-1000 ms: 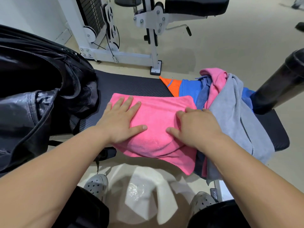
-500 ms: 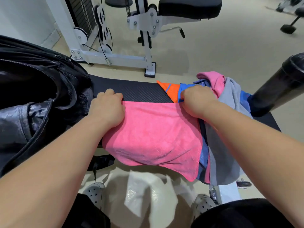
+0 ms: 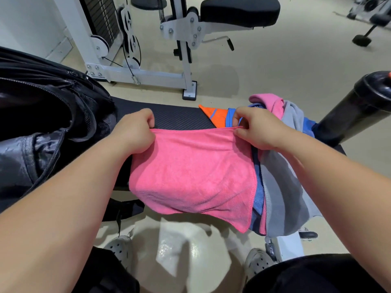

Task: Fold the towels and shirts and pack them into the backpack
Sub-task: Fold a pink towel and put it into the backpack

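A pink towel [image 3: 194, 172] lies across the black bench pad [image 3: 177, 117], its near part hanging over the front edge. My left hand [image 3: 133, 132] grips the towel's far left corner with curled fingers. My right hand [image 3: 254, 127] pinches the far right corner, and the far edge is lifted slightly off the pad. The open black backpack [image 3: 42, 115] stands on the left end of the bench. To the right lies a heap of clothes: a grey garment [image 3: 283, 182], a blue and orange shirt [image 3: 220, 116] and another pink cloth [image 3: 268, 101].
A black foam roller pad [image 3: 355, 108] sticks up at the right. A white weight machine [image 3: 135, 66] with a black seat [image 3: 239, 9] stands behind the bench. My feet in grey clogs [image 3: 120, 250] are on the glossy floor below.
Both hands went from pressing flat on the towel to its far corners, took hold of them, and now lift that edge toward me.
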Demonstrator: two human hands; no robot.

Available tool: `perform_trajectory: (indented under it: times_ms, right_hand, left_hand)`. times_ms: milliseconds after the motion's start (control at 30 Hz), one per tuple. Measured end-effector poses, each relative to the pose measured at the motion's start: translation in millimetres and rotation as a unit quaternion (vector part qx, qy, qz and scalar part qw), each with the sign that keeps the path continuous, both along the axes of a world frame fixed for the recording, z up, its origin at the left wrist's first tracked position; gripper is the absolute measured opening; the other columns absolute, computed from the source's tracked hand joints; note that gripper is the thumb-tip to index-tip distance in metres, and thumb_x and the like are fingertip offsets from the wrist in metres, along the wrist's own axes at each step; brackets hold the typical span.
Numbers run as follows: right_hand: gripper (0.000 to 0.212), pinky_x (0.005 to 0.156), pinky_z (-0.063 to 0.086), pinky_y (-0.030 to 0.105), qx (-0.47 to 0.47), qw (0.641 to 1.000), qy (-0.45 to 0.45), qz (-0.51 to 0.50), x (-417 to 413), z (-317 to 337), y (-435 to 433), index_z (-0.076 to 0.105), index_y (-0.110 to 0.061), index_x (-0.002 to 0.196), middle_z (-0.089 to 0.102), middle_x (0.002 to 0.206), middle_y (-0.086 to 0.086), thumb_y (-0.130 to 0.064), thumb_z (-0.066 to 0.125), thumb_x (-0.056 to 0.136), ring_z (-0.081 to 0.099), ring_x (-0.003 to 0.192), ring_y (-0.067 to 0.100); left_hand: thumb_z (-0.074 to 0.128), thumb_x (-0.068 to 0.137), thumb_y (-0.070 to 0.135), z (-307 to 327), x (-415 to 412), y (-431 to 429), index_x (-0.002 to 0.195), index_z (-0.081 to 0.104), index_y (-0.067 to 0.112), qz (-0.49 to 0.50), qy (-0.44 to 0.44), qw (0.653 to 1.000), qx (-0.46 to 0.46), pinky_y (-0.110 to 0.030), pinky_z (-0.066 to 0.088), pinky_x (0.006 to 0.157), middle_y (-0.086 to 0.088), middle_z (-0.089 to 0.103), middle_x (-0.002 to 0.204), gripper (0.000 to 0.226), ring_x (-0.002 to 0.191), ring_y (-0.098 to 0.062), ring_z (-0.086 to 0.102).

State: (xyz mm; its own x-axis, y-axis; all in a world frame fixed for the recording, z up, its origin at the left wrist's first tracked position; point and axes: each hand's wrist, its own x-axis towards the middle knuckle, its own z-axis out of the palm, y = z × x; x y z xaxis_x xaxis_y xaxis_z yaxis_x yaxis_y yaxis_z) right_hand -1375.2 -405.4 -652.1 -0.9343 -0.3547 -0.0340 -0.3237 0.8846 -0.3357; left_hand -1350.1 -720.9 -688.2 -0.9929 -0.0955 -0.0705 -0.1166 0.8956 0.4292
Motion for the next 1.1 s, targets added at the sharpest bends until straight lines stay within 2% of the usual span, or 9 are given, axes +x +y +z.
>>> perform_trajectory:
  times_ms: [133, 233, 333, 433, 567, 667, 800, 933, 1100]
  right_hand:
    - [0.023, 0.063, 0.042, 0.020, -0.083, 0.996, -0.045, -0.006, 12.2, 19.8, 5.9, 0.063, -0.027, 0.082, 0.065, 0.077, -0.005, -0.006, 0.071, 0.084, 0.055, 0.067, 0.012]
    - [0.024, 0.061, 0.045, 0.025, -0.129, 0.987, -0.091, -0.036, 14.5, 36.9, 9.1, 0.067, -0.024, 0.102, 0.063, 0.076, -0.002, -0.010, 0.076, 0.084, 0.053, 0.064, 0.015]
    - [0.032, 0.073, 0.053, 0.035, -0.076, 0.991, -0.092, -0.052, 2.7, 55.0, 11.2, 0.073, -0.026, 0.112, 0.069, 0.081, -0.005, -0.015, 0.077, 0.082, 0.064, 0.076, 0.021]
    - [0.017, 0.067, 0.046, 0.028, 0.036, 0.995, -0.072, -0.053, -14.4, 68.7, 6.6, 0.078, -0.023, 0.098, 0.074, 0.086, 0.000, -0.019, 0.078, 0.082, 0.066, 0.081, 0.020]
    - [0.010, 0.061, 0.044, 0.026, 0.071, 0.991, -0.061, -0.092, -43.9, 67.6, -0.3, 0.077, -0.018, 0.090, 0.074, 0.085, 0.006, -0.017, 0.080, 0.080, 0.065, 0.078, 0.023]
    - [0.008, 0.060, 0.048, 0.025, 0.029, 0.986, -0.068, -0.147, -64.4, 51.9, 5.0, 0.072, -0.013, 0.083, 0.068, 0.069, 0.005, -0.010, 0.079, 0.080, 0.060, 0.053, 0.013]
    - [0.020, 0.070, 0.061, 0.050, -0.157, 0.951, -0.098, -0.249, -80.6, 39.0, 7.5, 0.058, -0.010, 0.076, 0.068, 0.072, 0.019, 0.007, 0.065, 0.086, 0.069, 0.062, 0.029]
    - [0.023, 0.067, 0.059, 0.063, -0.249, 0.922, -0.012, -0.296, -102.3, 34.9, 12.5, 0.058, -0.014, 0.067, 0.065, 0.068, 0.015, 0.007, 0.060, 0.074, 0.072, 0.071, 0.036]
    - [0.010, 0.074, 0.058, 0.041, -0.167, 0.955, 0.012, -0.245, -78.5, 41.5, 14.7, 0.067, -0.012, 0.075, 0.066, 0.067, 0.004, -0.005, 0.073, 0.076, 0.070, 0.075, 0.031]
  left_hand:
    - [0.063, 0.076, 0.006, 23.6, 5.7, 0.6, 0.072, 0.050, 0.016, 0.066, 0.079, 0.988, 0.113, -0.034, 0.036, 0.058, 0.001, 0.053, 0.067, 0.017, 0.066, -0.025, 0.048]
    - [0.068, 0.078, 0.009, 47.6, 13.2, 0.8, 0.077, 0.055, 0.020, 0.085, 0.136, 0.978, 0.135, -0.033, 0.038, 0.057, 0.002, 0.056, 0.069, 0.017, 0.065, -0.021, 0.050]
    - [0.071, 0.081, 0.013, 61.7, 15.9, -3.7, 0.094, 0.065, 0.027, 0.057, 0.154, 0.984, 0.067, -0.032, 0.041, 0.072, 0.003, 0.061, 0.078, 0.020, 0.084, -0.025, 0.058]
    - [0.074, 0.081, 0.016, 66.1, 1.0, -5.4, 0.098, 0.075, 0.023, 0.003, 0.113, 0.993, -0.035, -0.035, 0.050, 0.090, -0.004, 0.071, 0.097, 0.019, 0.101, -0.031, 0.062]
    - [0.071, 0.079, 0.021, 76.6, -34.5, -2.0, 0.080, 0.077, 0.015, -0.041, 0.060, 0.987, -0.145, -0.038, 0.056, 0.074, -0.008, 0.071, 0.078, 0.008, 0.078, -0.031, 0.062]
    - [0.075, 0.080, 0.031, 85.4, -60.0, 3.4, 0.073, 0.068, 0.013, -0.045, 0.065, 0.981, -0.178, -0.036, 0.050, 0.068, -0.009, 0.063, 0.073, 0.021, 0.075, -0.034, 0.058]
    - [0.077, 0.085, 0.032, 98.6, -80.0, 13.1, 0.081, 0.070, 0.006, -0.030, 0.068, 0.989, -0.128, -0.036, 0.052, 0.070, -0.013, 0.068, 0.076, 0.027, 0.079, -0.036, 0.062]
    - [0.075, 0.089, 0.027, 107.0, -87.8, 16.8, 0.079, 0.068, 0.001, -0.009, 0.031, 0.999, -0.010, -0.039, 0.060, 0.060, -0.011, 0.071, 0.058, 0.029, 0.063, -0.033, 0.073]
    - [0.077, 0.078, 0.006, 103.8, -72.4, 15.7, 0.075, 0.064, 0.007, -0.018, 0.041, 0.999, 0.002, -0.046, 0.063, 0.068, -0.007, 0.071, 0.057, 0.014, 0.061, -0.030, 0.073]
